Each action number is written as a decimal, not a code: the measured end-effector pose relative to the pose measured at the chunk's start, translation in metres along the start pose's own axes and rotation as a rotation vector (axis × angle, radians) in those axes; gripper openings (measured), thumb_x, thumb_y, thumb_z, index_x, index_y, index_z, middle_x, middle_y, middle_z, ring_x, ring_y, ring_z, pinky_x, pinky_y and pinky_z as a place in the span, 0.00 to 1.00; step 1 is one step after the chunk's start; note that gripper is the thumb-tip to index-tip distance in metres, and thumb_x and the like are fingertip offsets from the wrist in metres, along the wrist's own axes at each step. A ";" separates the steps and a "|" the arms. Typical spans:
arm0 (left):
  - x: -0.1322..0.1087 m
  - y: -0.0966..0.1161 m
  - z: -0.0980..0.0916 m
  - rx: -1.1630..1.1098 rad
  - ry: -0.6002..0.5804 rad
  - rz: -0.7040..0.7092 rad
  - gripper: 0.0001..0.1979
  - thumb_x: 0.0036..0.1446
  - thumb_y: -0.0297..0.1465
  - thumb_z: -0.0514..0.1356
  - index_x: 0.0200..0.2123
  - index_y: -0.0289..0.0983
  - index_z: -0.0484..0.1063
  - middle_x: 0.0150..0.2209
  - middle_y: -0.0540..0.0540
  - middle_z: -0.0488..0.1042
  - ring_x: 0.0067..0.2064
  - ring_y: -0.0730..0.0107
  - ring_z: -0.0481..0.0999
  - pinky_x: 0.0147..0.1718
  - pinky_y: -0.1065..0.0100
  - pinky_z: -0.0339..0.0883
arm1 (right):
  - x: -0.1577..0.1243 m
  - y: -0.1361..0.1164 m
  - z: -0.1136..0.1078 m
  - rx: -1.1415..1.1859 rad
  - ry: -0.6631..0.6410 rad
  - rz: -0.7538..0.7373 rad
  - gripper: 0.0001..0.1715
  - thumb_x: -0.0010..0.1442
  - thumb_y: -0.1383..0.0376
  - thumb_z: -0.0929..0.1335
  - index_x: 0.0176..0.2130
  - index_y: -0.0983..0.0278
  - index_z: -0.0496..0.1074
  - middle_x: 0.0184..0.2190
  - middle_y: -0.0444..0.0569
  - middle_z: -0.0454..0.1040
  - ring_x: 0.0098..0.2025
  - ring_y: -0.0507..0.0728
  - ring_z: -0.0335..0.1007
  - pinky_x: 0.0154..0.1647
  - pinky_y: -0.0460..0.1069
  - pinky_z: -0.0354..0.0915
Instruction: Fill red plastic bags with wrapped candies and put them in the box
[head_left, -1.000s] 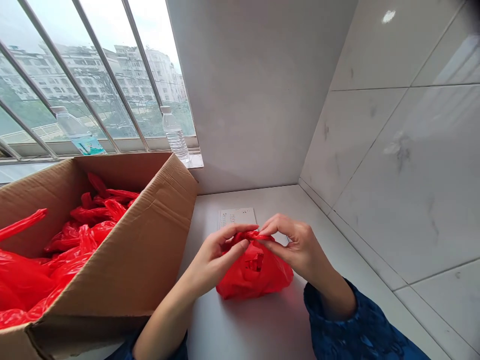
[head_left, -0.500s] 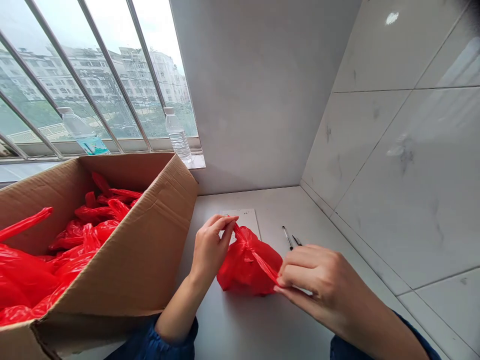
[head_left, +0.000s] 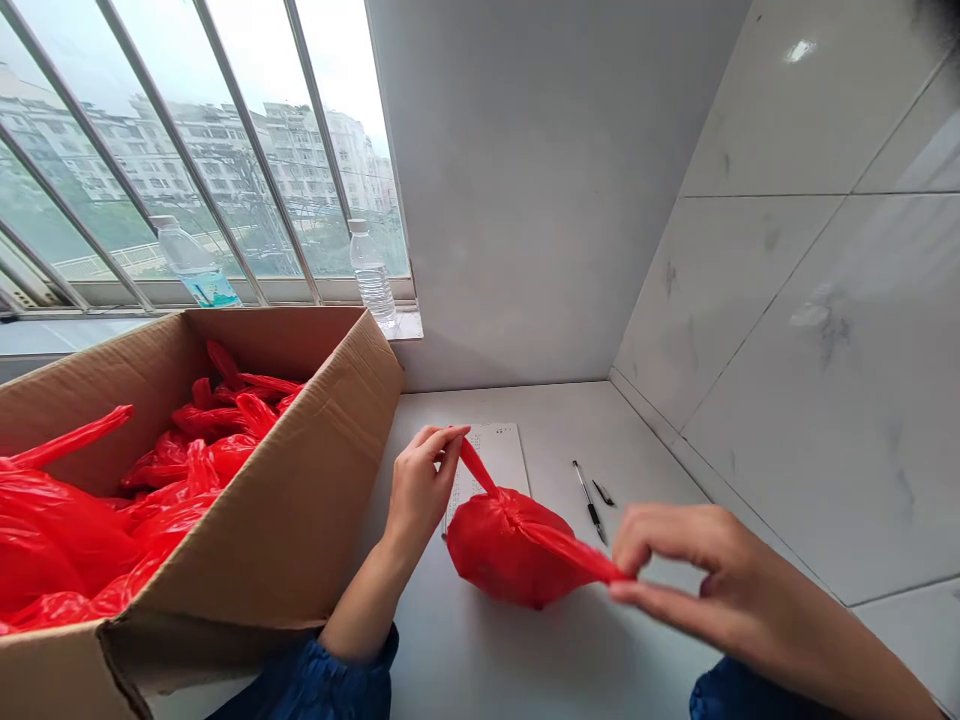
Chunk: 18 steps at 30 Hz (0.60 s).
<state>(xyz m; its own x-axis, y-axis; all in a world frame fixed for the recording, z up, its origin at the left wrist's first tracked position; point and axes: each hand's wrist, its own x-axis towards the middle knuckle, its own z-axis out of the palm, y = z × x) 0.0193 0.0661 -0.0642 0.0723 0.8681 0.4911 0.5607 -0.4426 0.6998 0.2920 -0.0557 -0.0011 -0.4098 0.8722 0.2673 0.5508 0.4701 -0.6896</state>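
A small red plastic bag [head_left: 510,550] lies on the white counter, knotted at its top. My left hand [head_left: 420,485] pinches one handle strip of the bag, stretched up and to the left. My right hand [head_left: 712,590] pinches the other strip, pulled taut toward the lower right. Both strips run out from the knot in opposite directions. The fingers of each hand are closed on the plastic.
An open cardboard box [head_left: 315,470] full of red bags [head_left: 150,480] stands at the left. A sheet of paper [head_left: 499,455] and a pen [head_left: 589,500] with its cap [head_left: 602,492] lie behind the bag. Two water bottles [head_left: 373,275] stand on the windowsill. A tiled wall [head_left: 787,330] bounds the right.
My hands were together at the bag's top; they have drawn apart, the right hand coming toward me and rightward, stretching the strips and tightening the knot.
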 end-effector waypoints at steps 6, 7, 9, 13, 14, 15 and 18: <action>-0.015 0.037 -0.012 -0.426 -0.106 0.086 0.21 0.69 0.34 0.56 0.64 0.49 0.68 0.54 0.44 0.68 0.49 0.66 0.73 0.44 0.66 0.76 | 0.037 0.015 0.025 0.489 0.408 0.146 0.13 0.63 0.53 0.72 0.37 0.59 0.78 0.32 0.49 0.80 0.33 0.58 0.77 0.37 0.52 0.74; -0.016 0.039 -0.013 -0.442 -0.124 0.089 0.22 0.70 0.33 0.56 0.65 0.50 0.67 0.56 0.44 0.67 0.51 0.65 0.73 0.46 0.65 0.75 | 0.041 0.017 0.027 0.549 0.380 0.154 0.13 0.63 0.52 0.72 0.38 0.59 0.77 0.33 0.49 0.80 0.34 0.58 0.78 0.38 0.53 0.74; -0.016 0.038 -0.013 -0.422 -0.183 0.075 0.21 0.70 0.33 0.55 0.64 0.49 0.68 0.58 0.44 0.67 0.53 0.64 0.72 0.48 0.64 0.74 | 0.046 0.024 0.027 0.568 0.204 0.167 0.14 0.63 0.52 0.72 0.40 0.60 0.77 0.35 0.49 0.81 0.36 0.59 0.78 0.39 0.53 0.74; -0.013 0.031 -0.010 -0.283 -0.358 0.031 0.18 0.70 0.34 0.55 0.61 0.46 0.69 0.58 0.43 0.69 0.54 0.62 0.74 0.52 0.60 0.73 | 0.047 0.047 0.023 0.304 -0.092 0.278 0.14 0.61 0.58 0.72 0.47 0.58 0.77 0.47 0.51 0.80 0.43 0.61 0.78 0.35 0.51 0.71; -0.014 0.030 -0.010 -0.266 -0.372 0.014 0.19 0.70 0.34 0.55 0.62 0.46 0.67 0.58 0.42 0.70 0.54 0.62 0.74 0.52 0.59 0.72 | 0.046 0.052 0.022 0.229 -0.082 0.306 0.17 0.60 0.60 0.72 0.49 0.57 0.77 0.50 0.51 0.78 0.44 0.61 0.78 0.36 0.51 0.71; -0.014 0.029 -0.011 -0.255 -0.366 -0.009 0.22 0.70 0.35 0.55 0.65 0.46 0.62 0.59 0.42 0.70 0.54 0.61 0.74 0.53 0.58 0.72 | 0.044 0.057 0.021 0.165 -0.057 0.325 0.20 0.59 0.61 0.71 0.52 0.57 0.76 0.53 0.52 0.77 0.46 0.62 0.77 0.37 0.51 0.71; -0.018 0.022 -0.013 -0.127 -0.387 -0.102 0.34 0.68 0.40 0.57 0.71 0.47 0.45 0.63 0.37 0.66 0.58 0.55 0.73 0.53 0.53 0.71 | 0.042 0.064 0.025 0.014 -0.065 0.341 0.33 0.55 0.60 0.73 0.60 0.56 0.71 0.59 0.54 0.72 0.53 0.65 0.74 0.45 0.55 0.71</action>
<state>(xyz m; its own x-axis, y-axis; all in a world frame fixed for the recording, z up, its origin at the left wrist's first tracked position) 0.0191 0.0382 -0.0508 0.3396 0.9187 0.2014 0.4767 -0.3527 0.8052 0.2919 0.0072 -0.0512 -0.2491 0.9682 -0.0233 0.6542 0.1505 -0.7412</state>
